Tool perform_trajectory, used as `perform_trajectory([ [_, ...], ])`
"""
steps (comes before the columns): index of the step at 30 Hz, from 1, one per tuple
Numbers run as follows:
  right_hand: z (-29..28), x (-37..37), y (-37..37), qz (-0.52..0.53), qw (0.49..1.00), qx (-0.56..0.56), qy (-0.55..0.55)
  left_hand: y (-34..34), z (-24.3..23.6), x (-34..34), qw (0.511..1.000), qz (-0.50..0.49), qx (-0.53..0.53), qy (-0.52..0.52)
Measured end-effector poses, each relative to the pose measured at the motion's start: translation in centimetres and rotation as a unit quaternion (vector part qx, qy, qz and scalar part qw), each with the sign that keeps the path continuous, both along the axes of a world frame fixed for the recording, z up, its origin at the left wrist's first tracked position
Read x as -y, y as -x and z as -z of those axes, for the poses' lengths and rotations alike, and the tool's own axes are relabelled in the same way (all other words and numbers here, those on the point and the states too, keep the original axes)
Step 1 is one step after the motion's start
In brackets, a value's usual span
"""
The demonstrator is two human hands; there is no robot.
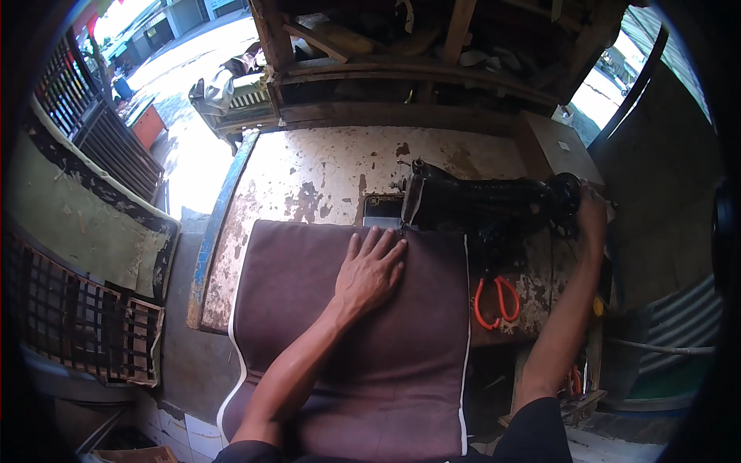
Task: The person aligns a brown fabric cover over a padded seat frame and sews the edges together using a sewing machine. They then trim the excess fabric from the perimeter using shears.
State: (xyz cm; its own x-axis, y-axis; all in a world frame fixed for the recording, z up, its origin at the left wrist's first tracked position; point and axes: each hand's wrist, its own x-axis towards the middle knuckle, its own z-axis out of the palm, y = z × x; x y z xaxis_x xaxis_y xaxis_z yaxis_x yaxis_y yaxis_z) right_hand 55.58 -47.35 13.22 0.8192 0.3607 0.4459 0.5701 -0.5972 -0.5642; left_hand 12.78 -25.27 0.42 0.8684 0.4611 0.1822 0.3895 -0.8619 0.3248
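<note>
The left hand [369,272] lies flat on the brown cover [370,324], fingers spread and straight, palm down, gripping nothing; it simply presses the cloth to the table [309,177], fingertips just short of the needle end of the black sewing machine [478,202]. The right hand [593,212] is out at the far end of the machine, against the handwheel [566,197]; its fingers look curled round the wheel's rim, though from this angle how tightly cannot be told. The cover spreads from the machine's foot down across the table edge toward the person's lap, white piping [466,309] running along its right side and curving round its lower left corner; orange scissors [495,301] lie on the table just right of that piping, apart from both hands.

How will it handle? The cover looks soft and thick (it seems padded, like a seat cushion skin), so it will likely sag and drag where it hangs off the table; probably not slippery, not fragile, heavyish for cloth. A flat palm near the needle, as here, looks the sound way to steer it; the piped edge would give a firmer pinch for lifting or turning.
</note>
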Motion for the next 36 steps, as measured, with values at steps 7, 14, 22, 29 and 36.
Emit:
perform_trajectory([
  [7, -0.9, -1.7, 3.0, 0.01, 1.0, -0.013, 0.014, 0.7, 0.3, -0.3, 1.0, -0.018, -0.005, 0.004],
  [14, -1.8, -3.9, 0.8, 0.008, 0.992, -0.057, 0.111, -0.9, -2.3, -2.2, 0.925, -0.117, 0.335, 0.14],
  [22, -2.0, -4.4, 3.9, 0.035, 0.994, -0.019, 0.099, -5.6, -5.7, -6.9, 0.833, -0.092, 0.373, 0.399],
  [29, -0.1, -2.8, 26.7, -0.134, 0.974, -0.104, -0.152, 3.1, -6.1, 3.3, 0.864, 0.042, 0.267, 0.425],
  [36, 1.9, -0.9, 33.9, -0.335, 0.87, -0.348, -0.104, 7.1, -9.0, 10.0, 0.923, 0.143, 0.185, 0.305],
])
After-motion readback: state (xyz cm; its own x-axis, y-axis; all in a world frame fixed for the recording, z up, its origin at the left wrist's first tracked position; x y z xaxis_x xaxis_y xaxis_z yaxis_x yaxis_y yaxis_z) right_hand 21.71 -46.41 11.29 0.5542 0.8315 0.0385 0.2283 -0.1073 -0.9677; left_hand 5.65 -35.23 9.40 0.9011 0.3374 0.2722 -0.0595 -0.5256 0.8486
